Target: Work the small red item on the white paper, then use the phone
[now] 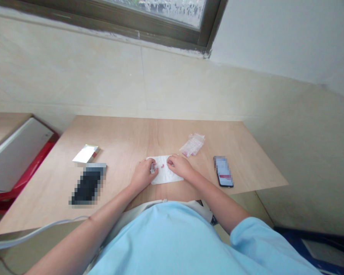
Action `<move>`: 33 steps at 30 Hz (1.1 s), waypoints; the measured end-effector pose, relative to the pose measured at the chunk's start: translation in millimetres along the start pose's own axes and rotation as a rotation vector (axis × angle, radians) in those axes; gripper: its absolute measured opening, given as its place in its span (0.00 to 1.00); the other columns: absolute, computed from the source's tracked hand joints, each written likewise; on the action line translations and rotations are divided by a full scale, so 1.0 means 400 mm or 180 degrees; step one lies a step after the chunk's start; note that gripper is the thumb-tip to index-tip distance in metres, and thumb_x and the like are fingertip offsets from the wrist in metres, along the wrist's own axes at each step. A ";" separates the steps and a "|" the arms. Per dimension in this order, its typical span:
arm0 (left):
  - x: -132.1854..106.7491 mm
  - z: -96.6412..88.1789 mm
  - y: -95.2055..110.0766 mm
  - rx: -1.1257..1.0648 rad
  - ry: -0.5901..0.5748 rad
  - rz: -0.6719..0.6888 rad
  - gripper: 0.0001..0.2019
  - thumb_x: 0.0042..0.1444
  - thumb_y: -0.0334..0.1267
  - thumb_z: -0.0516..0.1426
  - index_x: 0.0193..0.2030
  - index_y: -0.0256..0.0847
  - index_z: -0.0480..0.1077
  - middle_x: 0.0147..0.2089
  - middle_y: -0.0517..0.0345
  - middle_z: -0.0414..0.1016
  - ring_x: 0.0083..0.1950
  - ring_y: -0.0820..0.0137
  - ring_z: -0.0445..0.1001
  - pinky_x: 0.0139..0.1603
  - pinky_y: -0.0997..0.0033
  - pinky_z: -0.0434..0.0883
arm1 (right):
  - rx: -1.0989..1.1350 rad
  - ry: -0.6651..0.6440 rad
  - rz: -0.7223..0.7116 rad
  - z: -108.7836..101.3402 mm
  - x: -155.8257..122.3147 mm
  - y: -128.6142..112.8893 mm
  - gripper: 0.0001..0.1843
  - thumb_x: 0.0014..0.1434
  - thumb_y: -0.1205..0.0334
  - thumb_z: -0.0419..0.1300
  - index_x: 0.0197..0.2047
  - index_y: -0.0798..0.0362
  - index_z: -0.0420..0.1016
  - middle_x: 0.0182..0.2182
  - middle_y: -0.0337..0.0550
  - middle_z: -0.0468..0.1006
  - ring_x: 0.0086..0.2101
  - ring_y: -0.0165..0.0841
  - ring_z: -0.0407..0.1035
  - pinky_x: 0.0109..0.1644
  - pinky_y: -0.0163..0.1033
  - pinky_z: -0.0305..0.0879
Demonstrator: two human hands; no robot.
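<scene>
Taking the white sheet (166, 177) as the clock's centre and the wall side of the worktop (126, 133) as 12, a few small red pieces (162, 166) lie on it, between the two hands. Their short cluster runs roughly from 8 toward 2 o'clock; finer detail is too small to read.

The left hand (143, 171), at 9 o'clock, is curled with thumb and fingers around a small clear item (153, 167) over the sheet's edge; its contents cannot be made out. The right hand (178, 164), toward 2 o'clock, has its fingertips bent together above the sheet; I cannot tell whether they pinch anything.

Near it, between 1 and 2 o'clock, overlapping clear plastic bags (194, 143) slant from about 7 to 1, with reddish contents at the near end. A phone (224, 172) lies at 3 o'clock, its top pointing between 11 and 12. A white box (84, 154) sits between 9 and 10.
</scene>
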State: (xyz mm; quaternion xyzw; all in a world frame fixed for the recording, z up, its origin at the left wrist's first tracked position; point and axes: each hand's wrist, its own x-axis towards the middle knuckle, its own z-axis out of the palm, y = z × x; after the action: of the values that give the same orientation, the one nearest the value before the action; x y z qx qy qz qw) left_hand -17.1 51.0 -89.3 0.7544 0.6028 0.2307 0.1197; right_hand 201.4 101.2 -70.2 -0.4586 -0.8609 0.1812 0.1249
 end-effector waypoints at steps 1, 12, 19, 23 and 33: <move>0.000 0.000 -0.001 0.0006 -0.0004 0.0006 0.06 0.59 0.39 0.58 0.42 0.42 0.68 0.38 0.53 0.76 0.40 0.61 0.74 0.42 0.63 0.65 | -0.0005 0.0004 0.0016 -0.001 0.000 0.003 0.07 0.66 0.64 0.59 0.43 0.53 0.79 0.41 0.46 0.79 0.41 0.34 0.72 0.47 0.35 0.63; 0.003 -0.001 0.007 -0.0027 0.0003 -0.0058 0.07 0.59 0.40 0.58 0.42 0.42 0.68 0.36 0.54 0.75 0.39 0.61 0.74 0.42 0.63 0.65 | 0.0317 0.0061 0.0150 -0.022 -0.006 0.028 0.06 0.61 0.68 0.60 0.37 0.55 0.80 0.37 0.47 0.81 0.38 0.34 0.72 0.45 0.36 0.63; -0.003 -0.004 0.008 -0.0056 0.0008 -0.0058 0.06 0.59 0.40 0.58 0.40 0.42 0.69 0.37 0.52 0.76 0.39 0.60 0.74 0.42 0.62 0.65 | 0.1623 0.0290 0.0416 -0.004 0.005 -0.011 0.05 0.56 0.71 0.61 0.35 0.57 0.78 0.30 0.41 0.81 0.31 0.29 0.72 0.36 0.32 0.65; -0.003 -0.004 0.008 -0.0035 -0.0029 -0.0073 0.06 0.60 0.41 0.57 0.42 0.42 0.69 0.38 0.53 0.76 0.40 0.60 0.74 0.42 0.63 0.65 | 0.2475 -0.0222 0.0246 0.010 0.013 -0.056 0.09 0.59 0.66 0.60 0.43 0.55 0.79 0.36 0.41 0.82 0.29 0.28 0.73 0.31 0.30 0.66; -0.001 0.004 0.003 -0.0001 -0.0001 -0.0068 0.06 0.60 0.40 0.58 0.41 0.42 0.69 0.38 0.52 0.76 0.40 0.60 0.74 0.43 0.62 0.65 | 0.1185 0.0160 0.0104 -0.006 0.002 -0.004 0.12 0.62 0.69 0.60 0.47 0.54 0.81 0.42 0.46 0.83 0.38 0.33 0.75 0.46 0.36 0.68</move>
State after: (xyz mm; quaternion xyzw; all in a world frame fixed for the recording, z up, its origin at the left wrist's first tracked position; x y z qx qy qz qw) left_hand -15.5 50.4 -90.2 0.7480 0.6107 0.2293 0.1223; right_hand 200.6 101.6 -67.4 -0.4459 -0.8015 0.3279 0.2262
